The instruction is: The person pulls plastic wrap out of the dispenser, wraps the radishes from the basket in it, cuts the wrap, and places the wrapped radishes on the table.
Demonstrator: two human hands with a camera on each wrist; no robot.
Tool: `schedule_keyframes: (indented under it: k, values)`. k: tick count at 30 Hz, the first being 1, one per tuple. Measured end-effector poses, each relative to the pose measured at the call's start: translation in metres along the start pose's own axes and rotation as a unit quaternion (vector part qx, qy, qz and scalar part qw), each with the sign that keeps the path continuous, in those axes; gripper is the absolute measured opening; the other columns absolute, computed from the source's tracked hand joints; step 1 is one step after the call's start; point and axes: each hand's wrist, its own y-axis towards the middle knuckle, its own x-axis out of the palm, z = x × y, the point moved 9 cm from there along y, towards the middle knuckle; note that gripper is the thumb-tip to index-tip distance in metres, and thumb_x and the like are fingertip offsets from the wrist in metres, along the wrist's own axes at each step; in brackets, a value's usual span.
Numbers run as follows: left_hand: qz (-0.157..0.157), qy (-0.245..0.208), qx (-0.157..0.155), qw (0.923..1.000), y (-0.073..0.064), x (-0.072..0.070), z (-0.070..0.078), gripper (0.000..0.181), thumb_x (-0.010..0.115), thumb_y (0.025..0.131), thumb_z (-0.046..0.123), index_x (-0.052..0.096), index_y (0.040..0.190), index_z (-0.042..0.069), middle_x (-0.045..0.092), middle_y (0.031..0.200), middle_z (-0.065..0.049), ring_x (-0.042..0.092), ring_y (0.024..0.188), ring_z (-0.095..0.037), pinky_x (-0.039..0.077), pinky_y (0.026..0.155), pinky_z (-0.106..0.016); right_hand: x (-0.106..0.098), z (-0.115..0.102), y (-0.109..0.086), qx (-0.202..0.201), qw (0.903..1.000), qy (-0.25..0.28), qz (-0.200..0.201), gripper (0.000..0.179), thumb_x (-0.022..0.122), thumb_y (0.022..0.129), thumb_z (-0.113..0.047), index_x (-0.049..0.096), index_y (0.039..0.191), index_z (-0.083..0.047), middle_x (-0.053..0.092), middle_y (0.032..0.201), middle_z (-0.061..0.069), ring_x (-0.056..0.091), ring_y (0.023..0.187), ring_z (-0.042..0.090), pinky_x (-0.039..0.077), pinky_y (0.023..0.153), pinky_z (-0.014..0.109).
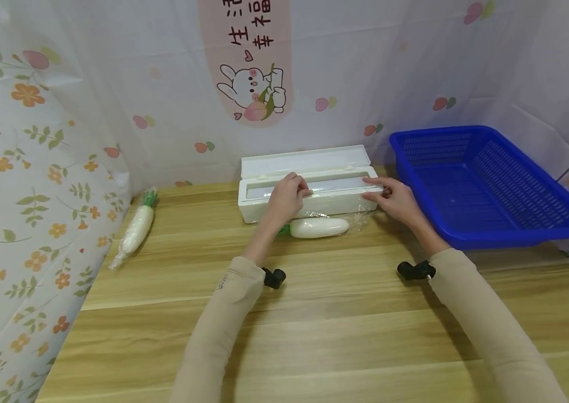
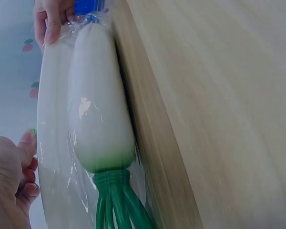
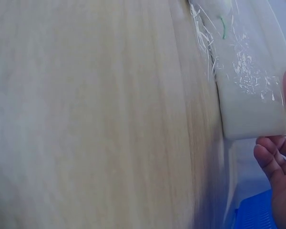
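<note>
A long white cling film dispenser (image 1: 309, 207) stands at the back of the table, its lid (image 1: 304, 162) tipped back. My left hand (image 1: 285, 197) pinches at the front top edge, near the middle; a small green piece (image 2: 34, 130) shows at the thumb tip, mostly hidden. With thumb and fingers my right hand (image 1: 396, 198) holds the dispenser's right end. Clear cling film (image 3: 248, 67) hangs down the dispenser's front. Right before it lies a white radish (image 1: 318, 228) with green stalks, film (image 2: 93, 21) over and around it.
Another white radish (image 1: 137, 226), wrapped in film, lies at the table's left edge. A blue plastic basket (image 1: 465, 240) stands to the right of my right hand. Patterned cloth (image 1: 153, 145) hangs behind and beside the wooden table (image 1: 334, 336).
</note>
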Motion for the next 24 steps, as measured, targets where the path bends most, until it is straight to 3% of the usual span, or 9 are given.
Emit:
schedule_keyframes:
  k: [12, 18, 24]
  values:
    - [0.025, -0.016, -0.038, 0.9988, -0.023, -0.035, -0.040, 0.014, 0.070, 0.095, 0.011, 0.067, 0.092, -0.002, 0.062, 0.095, -0.011, 0.059, 0.082, -0.024, 0.051, 0.074, -0.034, -0.001, 0.003, 0.001, 0.001, 0.9999, -0.008, 0.013, 0.043, 0.079, 0.090, -0.020, 0.069, 0.130, -0.011, 0.044, 0.063, 0.001, 0.036, 0.047, 0.004, 0.034, 0.050, 0.023]
    - [0.039, -0.029, -0.022, 0.9986, -0.033, -0.049, -0.055, 0.012, 0.069, 0.094, 0.005, 0.066, 0.090, -0.006, 0.062, 0.094, -0.016, 0.059, 0.082, -0.028, 0.051, 0.074, -0.036, 0.000, 0.004, 0.001, -0.003, 0.9999, -0.011, 0.006, 0.043, 0.078, 0.091, -0.022, 0.069, 0.131, -0.011, 0.038, 0.061, -0.001, 0.032, 0.047, 0.004, 0.032, 0.050, 0.024]
    - [0.048, -0.029, -0.017, 0.9982, -0.043, -0.062, -0.067, 0.010, 0.068, 0.094, 0.000, 0.064, 0.088, -0.007, 0.061, 0.092, -0.018, 0.058, 0.081, -0.031, 0.051, 0.074, -0.038, 0.000, 0.005, 0.001, -0.002, 0.9999, -0.012, 0.008, 0.042, 0.078, 0.091, -0.022, 0.069, 0.131, -0.012, 0.039, 0.063, 0.000, 0.032, 0.047, 0.004, 0.032, 0.050, 0.024]
